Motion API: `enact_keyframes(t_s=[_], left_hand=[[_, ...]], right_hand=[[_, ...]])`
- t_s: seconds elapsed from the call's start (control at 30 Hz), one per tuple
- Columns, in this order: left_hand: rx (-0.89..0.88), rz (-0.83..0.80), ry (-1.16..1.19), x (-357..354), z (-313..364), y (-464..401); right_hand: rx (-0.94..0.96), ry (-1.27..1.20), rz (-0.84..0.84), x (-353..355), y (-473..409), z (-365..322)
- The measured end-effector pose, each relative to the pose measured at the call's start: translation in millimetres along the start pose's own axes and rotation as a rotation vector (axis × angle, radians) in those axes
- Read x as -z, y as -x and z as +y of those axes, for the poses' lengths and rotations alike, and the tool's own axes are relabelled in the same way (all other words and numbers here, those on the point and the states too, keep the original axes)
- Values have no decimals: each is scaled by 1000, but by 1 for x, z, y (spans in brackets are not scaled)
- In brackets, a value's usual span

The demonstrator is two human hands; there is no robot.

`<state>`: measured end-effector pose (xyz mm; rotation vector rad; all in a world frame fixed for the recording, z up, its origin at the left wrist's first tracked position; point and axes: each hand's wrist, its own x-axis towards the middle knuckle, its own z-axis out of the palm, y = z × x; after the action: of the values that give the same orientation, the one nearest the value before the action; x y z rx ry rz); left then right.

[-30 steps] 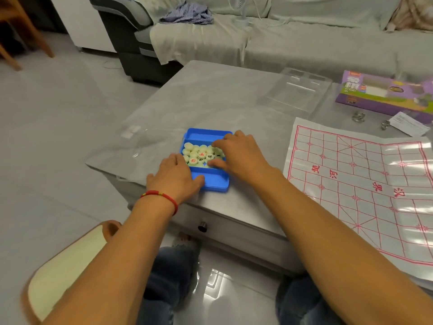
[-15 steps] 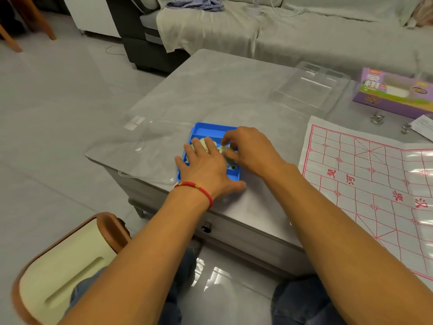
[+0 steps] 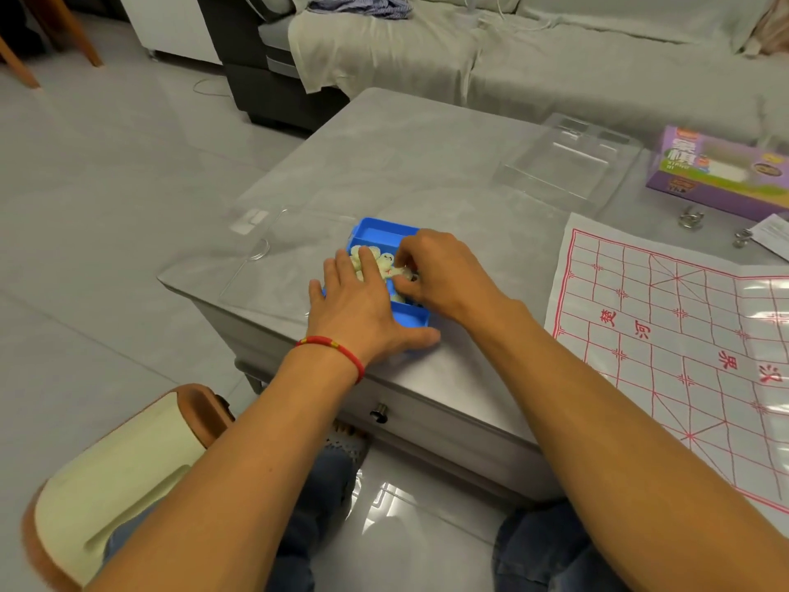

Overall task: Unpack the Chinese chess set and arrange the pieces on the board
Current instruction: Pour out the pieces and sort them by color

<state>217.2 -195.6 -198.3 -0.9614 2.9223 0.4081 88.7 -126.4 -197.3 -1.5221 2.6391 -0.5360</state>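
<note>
blue tray (image 3: 384, 233) of cream chess pieces (image 3: 386, 263), both hands in it

Grey sofa (image 3: 576, 49), striped cloth (image 3: 363, 2) on it, cream stool (image 3: 111, 476), tiled floor (image 3: 85, 185)

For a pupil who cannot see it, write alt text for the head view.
Both hands reach into a blue tray of pale chess pieces at a grey table's near edge: left hand flat, right hand curled over them. A red-lined board sheet lies right.

left hand (image 3: 363, 305): flat, fingers straight, palm down | right hand (image 3: 444, 271): fingers curled, pinching | forearms extended forward
</note>
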Motion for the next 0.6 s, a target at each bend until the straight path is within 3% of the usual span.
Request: enact_keyframes(t_s=[0.2, 0.37, 0.5, 0.6], left_hand=[[31, 62, 122, 12, -22, 3], [264, 179, 59, 22, -44, 22], [386, 68, 57, 16, -53, 29], [427, 84, 150, 13, -50, 26]], right_hand=[[15, -180, 18, 7, 7, 11], [-10, -268, 149, 23, 11, 26], [33, -188, 21, 15, 15, 21], [80, -42, 20, 2, 17, 7]])
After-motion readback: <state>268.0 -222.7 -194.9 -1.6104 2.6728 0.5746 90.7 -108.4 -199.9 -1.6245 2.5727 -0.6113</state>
